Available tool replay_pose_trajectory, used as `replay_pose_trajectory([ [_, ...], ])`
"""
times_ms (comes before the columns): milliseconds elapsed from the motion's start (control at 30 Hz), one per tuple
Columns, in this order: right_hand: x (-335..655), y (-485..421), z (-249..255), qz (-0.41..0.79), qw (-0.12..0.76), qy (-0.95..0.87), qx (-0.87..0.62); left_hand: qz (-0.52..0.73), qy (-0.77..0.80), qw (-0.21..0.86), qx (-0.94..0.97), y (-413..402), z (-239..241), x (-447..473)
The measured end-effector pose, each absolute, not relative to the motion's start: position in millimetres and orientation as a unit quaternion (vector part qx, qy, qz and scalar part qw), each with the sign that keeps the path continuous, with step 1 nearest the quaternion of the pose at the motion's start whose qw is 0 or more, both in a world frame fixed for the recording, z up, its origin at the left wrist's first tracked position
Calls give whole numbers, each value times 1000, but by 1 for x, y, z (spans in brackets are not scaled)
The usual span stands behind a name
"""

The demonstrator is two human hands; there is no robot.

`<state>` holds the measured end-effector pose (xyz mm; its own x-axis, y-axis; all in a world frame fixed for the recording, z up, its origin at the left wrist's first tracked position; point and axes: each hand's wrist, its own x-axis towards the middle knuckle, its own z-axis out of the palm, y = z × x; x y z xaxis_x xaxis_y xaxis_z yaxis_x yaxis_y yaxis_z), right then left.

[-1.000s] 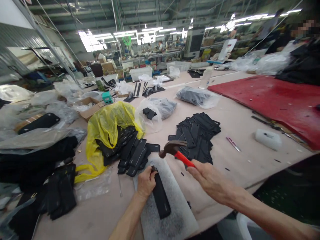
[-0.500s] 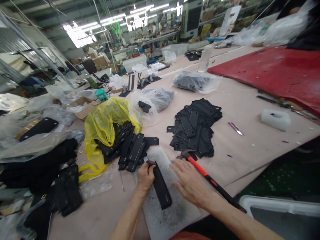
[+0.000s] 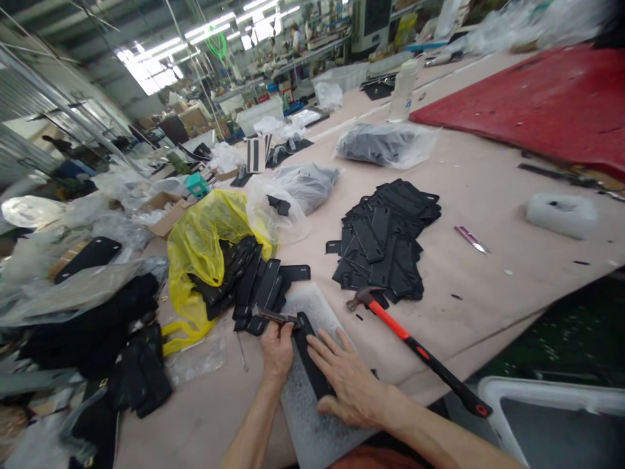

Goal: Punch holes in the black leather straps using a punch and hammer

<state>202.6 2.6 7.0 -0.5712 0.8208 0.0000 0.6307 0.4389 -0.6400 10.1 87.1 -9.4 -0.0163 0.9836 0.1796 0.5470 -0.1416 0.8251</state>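
A black strip [image 3: 312, 365] with rounded ends lies lengthwise on a pale grey slab [image 3: 293, 423] in front of me. My left hand [image 3: 277, 352] is closed around a short metal punch [image 3: 276, 316], tilted nearly flat, its right end at the strip's far end. Across the strip, my right hand [image 3: 349, 381] rests flat with its fingers spread. A claw hammer [image 3: 415, 348] with a red and black handle lies to the right of the slab. Beyond the hammer head is a heap of black strips [image 3: 385, 238]. More black strips [image 3: 263, 290] lie left of the slab.
A yellow bag [image 3: 195, 241] spills black strips at the left. Clear bags [image 3: 385, 144] of dark pieces stand farther back. Thread snips [image 3: 471, 240] and a white roll [image 3: 561, 215] are on the right, near a red sheet [image 3: 532, 104]. A white-rimmed bin [image 3: 551, 391] stands below the table edge.
The punch has tipped over to the left in my left hand. My right hand has come down from beside the strip and now lies flat on it.
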Motion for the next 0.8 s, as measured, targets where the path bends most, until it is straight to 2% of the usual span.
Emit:
replay_pose_trajectory([
  [433, 202, 69, -4, 271, 163, -856, -410, 420, 573, 288, 642, 52, -12, 9],
  [800, 212, 45, -4, 260, 156, -825, -478, 413, 542, 309, 663, 36, -21, 14],
])
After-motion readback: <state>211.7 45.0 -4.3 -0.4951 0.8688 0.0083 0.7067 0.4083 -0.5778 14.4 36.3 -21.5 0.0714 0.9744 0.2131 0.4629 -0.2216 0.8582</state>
